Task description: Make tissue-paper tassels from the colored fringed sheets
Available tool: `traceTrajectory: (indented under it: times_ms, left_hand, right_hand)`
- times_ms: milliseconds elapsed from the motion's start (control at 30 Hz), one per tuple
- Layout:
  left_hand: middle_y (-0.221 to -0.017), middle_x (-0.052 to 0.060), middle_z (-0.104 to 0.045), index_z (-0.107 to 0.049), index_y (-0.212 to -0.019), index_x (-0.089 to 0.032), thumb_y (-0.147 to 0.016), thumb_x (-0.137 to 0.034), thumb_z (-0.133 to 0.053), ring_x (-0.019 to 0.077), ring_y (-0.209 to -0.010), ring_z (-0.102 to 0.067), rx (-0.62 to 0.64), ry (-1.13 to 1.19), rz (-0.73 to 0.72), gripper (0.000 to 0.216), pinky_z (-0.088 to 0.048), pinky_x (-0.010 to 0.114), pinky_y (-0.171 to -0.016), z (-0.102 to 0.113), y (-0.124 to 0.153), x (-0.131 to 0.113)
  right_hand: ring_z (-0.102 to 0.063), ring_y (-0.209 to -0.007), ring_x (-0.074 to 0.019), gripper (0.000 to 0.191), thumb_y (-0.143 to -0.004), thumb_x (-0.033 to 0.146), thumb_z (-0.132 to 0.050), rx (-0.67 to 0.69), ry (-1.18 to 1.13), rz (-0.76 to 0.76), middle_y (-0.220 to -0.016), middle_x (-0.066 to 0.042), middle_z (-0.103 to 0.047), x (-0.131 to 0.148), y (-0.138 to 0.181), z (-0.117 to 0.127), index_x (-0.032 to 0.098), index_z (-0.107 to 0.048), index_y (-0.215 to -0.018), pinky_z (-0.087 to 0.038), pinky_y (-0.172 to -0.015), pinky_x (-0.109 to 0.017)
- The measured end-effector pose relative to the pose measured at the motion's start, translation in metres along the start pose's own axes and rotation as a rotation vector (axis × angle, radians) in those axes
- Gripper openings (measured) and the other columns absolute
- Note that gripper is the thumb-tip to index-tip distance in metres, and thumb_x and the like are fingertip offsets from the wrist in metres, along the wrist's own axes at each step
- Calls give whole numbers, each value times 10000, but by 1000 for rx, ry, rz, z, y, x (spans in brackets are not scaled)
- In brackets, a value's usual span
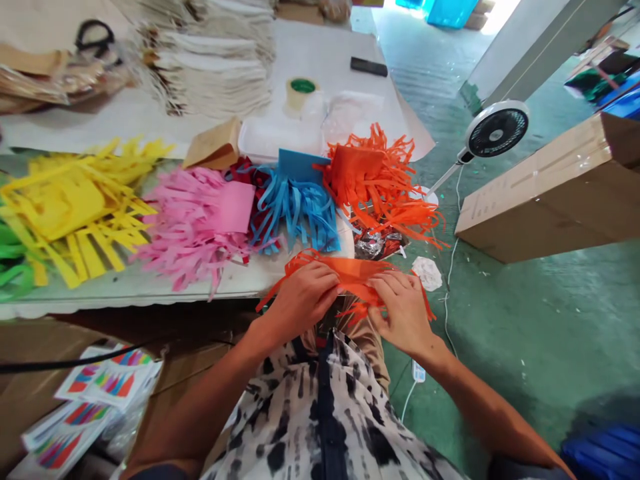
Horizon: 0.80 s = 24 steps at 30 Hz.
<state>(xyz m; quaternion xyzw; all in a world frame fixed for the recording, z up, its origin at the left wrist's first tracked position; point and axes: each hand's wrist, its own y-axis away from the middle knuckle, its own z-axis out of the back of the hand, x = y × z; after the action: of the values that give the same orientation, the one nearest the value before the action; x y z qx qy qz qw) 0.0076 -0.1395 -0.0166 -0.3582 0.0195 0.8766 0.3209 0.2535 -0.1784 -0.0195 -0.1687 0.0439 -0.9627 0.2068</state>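
Note:
Between my two hands, at the table's front edge, stretches a fringed piece of orange felt. My left hand has its fingers closed on the left part of it. At the other side my right hand grips it with thumb and fingers. Loose orange strips hang below and beside both hands. Just beyond lie a blue fringed felt bundle and a larger orange fringed bundle. A pink fringed bundle and a yellow one are farther left.
A roll of tape and stacks of white strips sit at the back. Black scissors lie back left. Right of the table stand a fan and a cardboard box. Printed cards lie below left.

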Motion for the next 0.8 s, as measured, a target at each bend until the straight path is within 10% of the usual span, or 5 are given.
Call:
traceTrajectory:
  times_ms: [267,433,800]
  left_hand:
    - [-968,71,-751,-711,-902,-170,-1041,-232,-580,240,-1002,-637,11,-68,19,201,-521,432,-956,4,-8,3]
    - [-981,65,-758,-717,-897,-180,-1045,-257,-578,242,-983,-629,34,-125,49,217,-499,422,-944,6,-14,3]
    - [-910,111,-750,-711,-836,-181,-1014,-327,-621,291,-932,-653,4,-457,286,247,-469,421,-807,5,-23,4]
  right_hand:
    - [-620,-1097,-286,317,-988,248,-594,37,-119,-35,-1170,-75,-771,-9,-6,10,251,-765,-1255,-445,-946,-443]
    - [-653,-885,-226,311,-1068,385,-543,-10,-281,-122,-927,-41,-781,-11,-12,10,237,-752,-892,-455,-873,-388]
    - [-607,-698,-221,463,-1078,513,-504,48,111,-310,-709,-46,-684,-9,-31,-4,229,-613,-729,-261,-643,-340]
